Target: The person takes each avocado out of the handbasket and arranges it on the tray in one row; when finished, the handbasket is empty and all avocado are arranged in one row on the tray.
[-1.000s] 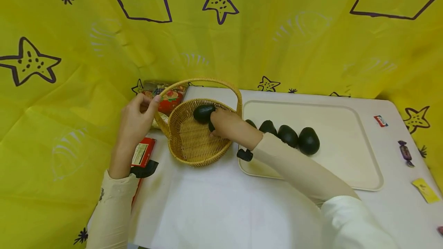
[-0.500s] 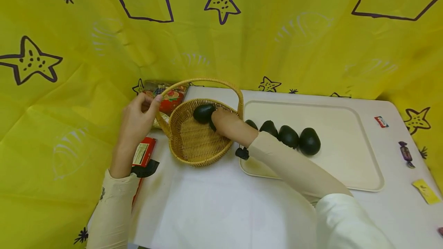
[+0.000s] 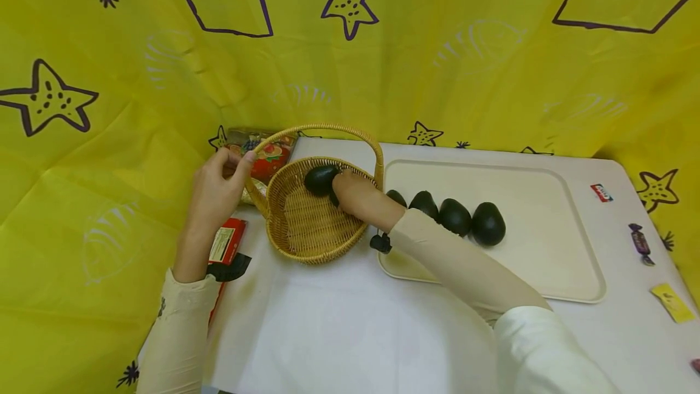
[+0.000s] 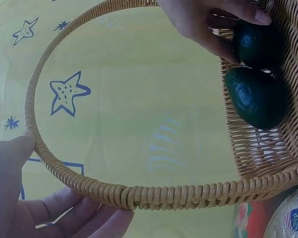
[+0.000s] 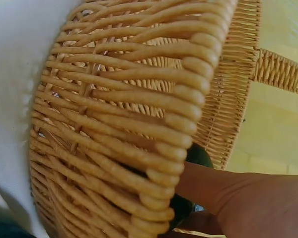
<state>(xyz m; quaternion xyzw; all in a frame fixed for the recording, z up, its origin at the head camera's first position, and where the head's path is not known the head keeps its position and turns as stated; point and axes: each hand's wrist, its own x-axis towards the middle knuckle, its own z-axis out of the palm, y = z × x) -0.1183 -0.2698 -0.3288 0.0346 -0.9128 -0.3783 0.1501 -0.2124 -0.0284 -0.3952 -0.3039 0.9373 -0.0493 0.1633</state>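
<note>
A wicker basket stands on the white table, left of a cream tray. My left hand pinches the basket handle near its left base; the left wrist view shows thumb and fingers around the handle. My right hand reaches into the basket and grips a dark avocado. A second avocado lies beside it at the far wall. Several more avocados sit in a row on the tray. The right wrist view shows the basket rim close up.
A red packet lies under my left wrist and a colourful snack bag behind the basket. Wrapped sweets and a yellow packet lie at the table's right edge. Yellow star-printed cloth walls in the back and left.
My right hand with its avocado has edged slightly up toward the basket's far wall. The left hand and basket have stayed put.
</note>
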